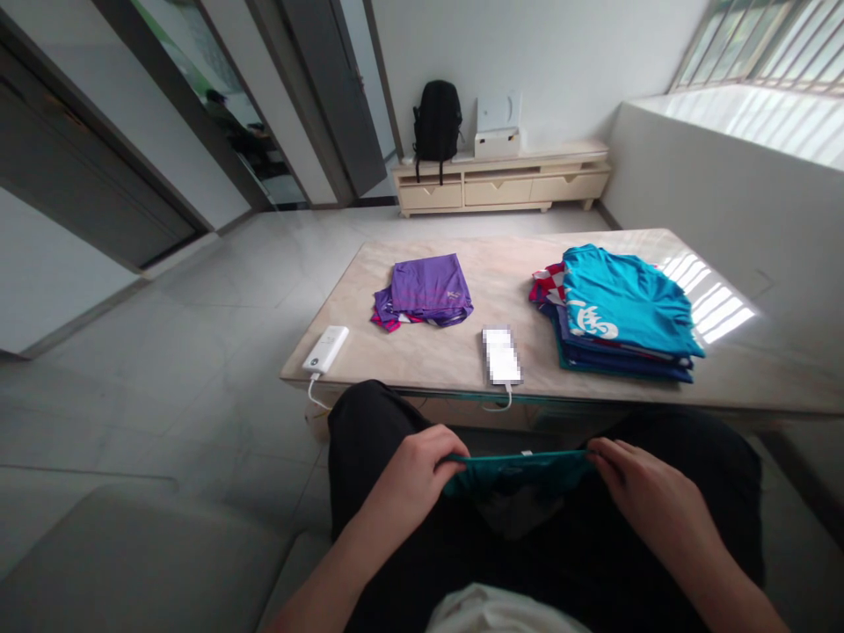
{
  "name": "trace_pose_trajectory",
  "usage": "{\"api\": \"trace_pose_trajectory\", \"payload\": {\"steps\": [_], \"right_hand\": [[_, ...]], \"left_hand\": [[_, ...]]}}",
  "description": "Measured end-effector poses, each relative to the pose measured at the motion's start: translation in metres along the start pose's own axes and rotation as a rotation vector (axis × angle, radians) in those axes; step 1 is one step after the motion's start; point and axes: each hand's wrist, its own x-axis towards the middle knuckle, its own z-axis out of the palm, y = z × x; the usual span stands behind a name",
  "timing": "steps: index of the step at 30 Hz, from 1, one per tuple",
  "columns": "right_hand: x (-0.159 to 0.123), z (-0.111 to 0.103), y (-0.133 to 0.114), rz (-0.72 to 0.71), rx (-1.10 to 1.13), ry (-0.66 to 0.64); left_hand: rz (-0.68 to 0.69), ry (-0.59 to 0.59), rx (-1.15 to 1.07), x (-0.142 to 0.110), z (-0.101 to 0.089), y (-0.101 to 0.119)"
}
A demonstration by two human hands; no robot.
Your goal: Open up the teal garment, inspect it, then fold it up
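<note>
A teal garment [527, 473] is stretched between my two hands above my lap, its top edge pulled nearly straight. My left hand [428, 459] pinches one end of that edge, and my right hand [638, 475] pinches the other. The lower part of the cloth hangs down into shadow, so its full shape is hard to make out. A small white tag shows at the middle of the top edge.
On the table [396, 369] lie folded purple clothes [432, 286], a taller stack topped by a bright blue shirt [629, 303], a phone [501, 356] on a cable, and a white power bank [325, 350]. A black backpack [438, 119] sits on the cabinet [498, 189] behind.
</note>
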Motion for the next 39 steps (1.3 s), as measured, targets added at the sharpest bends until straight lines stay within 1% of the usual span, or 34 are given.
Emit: {"api": "trace_pose_trajectory", "payload": {"steps": [3,7,13,16,18,22,25,27,29,31,34,39], "right_hand": [[0.000,0.007,0.003,-0.030,0.059,0.012],[0.004,0.008,0.005,-0.029,0.155,0.017],[0.007,0.007,0.004,0.007,0.158,0.083],[0.008,0.003,0.000,0.043,0.140,0.068],[0.010,-0.001,-0.002,0.087,0.162,0.053],[0.014,-0.006,-0.003,0.203,0.351,0.017],[0.017,0.000,-0.002,0.348,0.501,-0.035],[0.019,0.006,-0.003,0.440,0.639,-0.069],[0.020,0.011,-0.005,0.488,0.785,-0.068],[0.021,0.012,-0.006,0.467,0.875,-0.046],[0.021,0.005,-0.004,0.357,0.885,-0.025],[0.020,-0.014,0.006,0.146,0.782,-0.117]], "left_hand": [[0.022,0.006,-0.022,0.001,0.002,0.001],[0.056,0.005,-0.047,0.001,0.002,0.002],[0.066,-0.008,-0.011,0.002,0.003,0.002],[0.079,0.013,0.042,0.003,0.008,-0.001],[0.099,0.028,0.059,0.003,0.012,-0.004],[0.142,0.065,0.045,0.002,0.020,-0.006],[0.173,0.080,0.000,0.000,0.027,-0.004],[0.193,0.080,-0.028,0.000,0.031,-0.004],[0.204,0.076,-0.040,0.000,0.033,-0.004],[0.207,0.080,-0.033,0.001,0.033,-0.007],[0.182,0.111,0.034,0.003,0.026,-0.017],[0.076,0.218,0.189,0.009,0.011,-0.042]]}}
